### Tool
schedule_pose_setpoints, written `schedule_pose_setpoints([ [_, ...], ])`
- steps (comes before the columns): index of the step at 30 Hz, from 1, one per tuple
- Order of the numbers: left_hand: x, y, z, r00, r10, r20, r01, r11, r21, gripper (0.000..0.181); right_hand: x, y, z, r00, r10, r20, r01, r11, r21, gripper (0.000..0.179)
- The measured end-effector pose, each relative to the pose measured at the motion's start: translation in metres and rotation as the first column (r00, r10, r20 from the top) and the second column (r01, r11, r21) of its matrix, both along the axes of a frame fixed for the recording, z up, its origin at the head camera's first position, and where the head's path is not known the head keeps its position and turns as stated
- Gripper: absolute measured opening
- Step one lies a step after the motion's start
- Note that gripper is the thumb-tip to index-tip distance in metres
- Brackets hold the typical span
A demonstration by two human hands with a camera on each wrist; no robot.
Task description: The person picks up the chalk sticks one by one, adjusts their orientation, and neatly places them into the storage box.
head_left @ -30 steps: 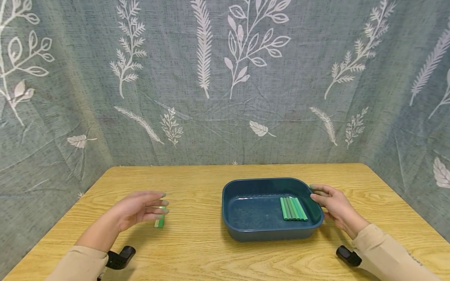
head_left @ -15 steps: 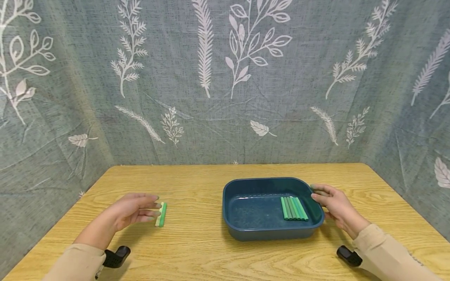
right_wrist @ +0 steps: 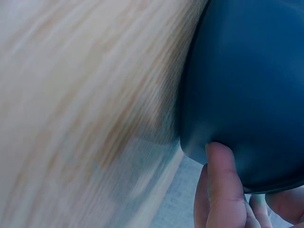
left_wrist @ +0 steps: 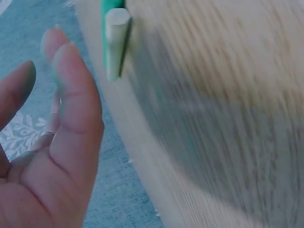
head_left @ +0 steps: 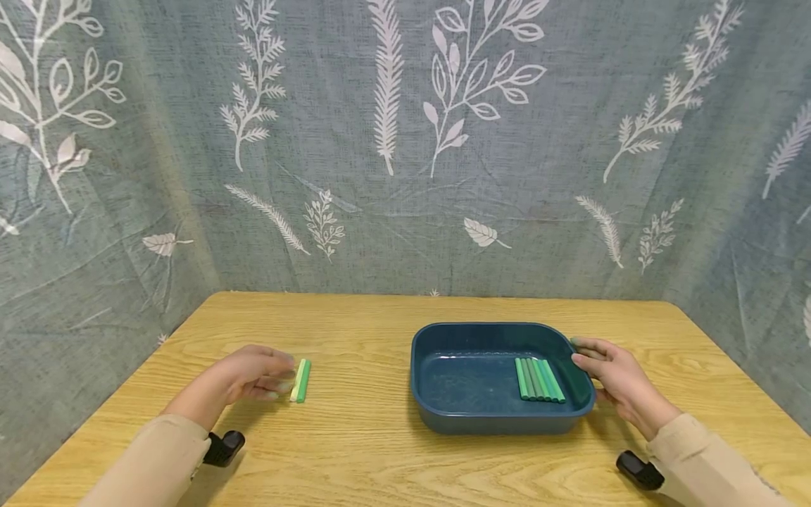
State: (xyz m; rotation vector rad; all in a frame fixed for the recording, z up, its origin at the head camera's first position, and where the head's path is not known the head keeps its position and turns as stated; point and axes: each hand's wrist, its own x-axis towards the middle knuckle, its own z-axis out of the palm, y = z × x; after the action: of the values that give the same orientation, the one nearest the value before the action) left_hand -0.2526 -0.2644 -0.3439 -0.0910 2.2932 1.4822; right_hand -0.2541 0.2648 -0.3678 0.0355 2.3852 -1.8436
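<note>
Two chalk sticks, a green one [head_left: 304, 382] and a pale yellow one [head_left: 296, 384], lie side by side on the table's left part. Just left of them hovers my left hand [head_left: 256, 373], fingers loosely bent and apart from the sticks. Its fingertips look dusted green in the left wrist view. My right hand [head_left: 614, 377] holds the right end of a dark blue tray [head_left: 494, 422], fingers against the outer wall and thumb at the rim. In the right wrist view one finger [right_wrist: 223, 180] touches that wall. Inside the tray several green chalk sticks [head_left: 538, 380] lie in a row toward the right.
The wooden table [head_left: 355, 458] has its back edge against a grey-green curtain [head_left: 380, 246] with white leaf prints. Each wrist wears a black camera mount, the left one [head_left: 224, 448] and the right one [head_left: 640, 470].
My left hand has drawn back leftward from the two chalk sticks, which now show whole. The right hand stays at the tray's end. The head view has shifted slightly.
</note>
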Motion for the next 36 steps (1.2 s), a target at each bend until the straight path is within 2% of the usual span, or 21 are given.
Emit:
schedule_pose_setpoints([
  [8,-0.009,-0.001,-0.006,0.998,0.048,0.036,-0.043,0.992,-0.122,0.051,0.001,-0.001,-0.001,1.000,-0.006,0.001,0.006,1.000,-0.009,0.055],
  [15,-0.018,-0.001,-0.010,0.993,0.012,0.115,0.009,0.984,-0.176,0.053,0.002,0.000,-0.001,1.000,-0.009,0.005,0.009,1.000,-0.006,0.055],
  [17,-0.020,0.001,-0.011,0.993,0.009,0.117,0.014,0.980,-0.199,0.053,0.002,0.000,0.000,1.000,-0.012,0.004,0.012,1.000,-0.001,0.055],
  [20,-0.022,0.004,-0.013,0.994,0.018,0.112,0.010,0.971,-0.238,0.043,0.002,-0.001,0.001,1.000,-0.013,0.001,0.013,1.000,0.006,0.055],
  [24,-0.020,0.004,-0.016,0.996,0.028,0.080,-0.005,0.962,-0.272,0.033,0.000,-0.003,0.001,1.000,-0.009,-0.002,0.009,1.000,0.003,0.055],
  [26,-0.019,0.004,-0.017,0.998,0.024,0.060,-0.007,0.962,-0.274,0.035,0.000,-0.004,0.001,1.000,-0.008,-0.003,0.008,1.000,0.000,0.055],
  [33,-0.018,-0.006,-0.022,0.999,-0.022,0.034,0.027,0.989,-0.147,0.019,0.000,-0.003,0.001,1.000,-0.020,0.002,0.020,1.000,-0.003,0.054],
  [36,-0.018,-0.005,-0.023,0.999,-0.025,0.032,0.029,0.989,-0.148,0.023,0.000,-0.002,0.001,1.000,-0.019,0.004,0.019,1.000,-0.008,0.054],
])
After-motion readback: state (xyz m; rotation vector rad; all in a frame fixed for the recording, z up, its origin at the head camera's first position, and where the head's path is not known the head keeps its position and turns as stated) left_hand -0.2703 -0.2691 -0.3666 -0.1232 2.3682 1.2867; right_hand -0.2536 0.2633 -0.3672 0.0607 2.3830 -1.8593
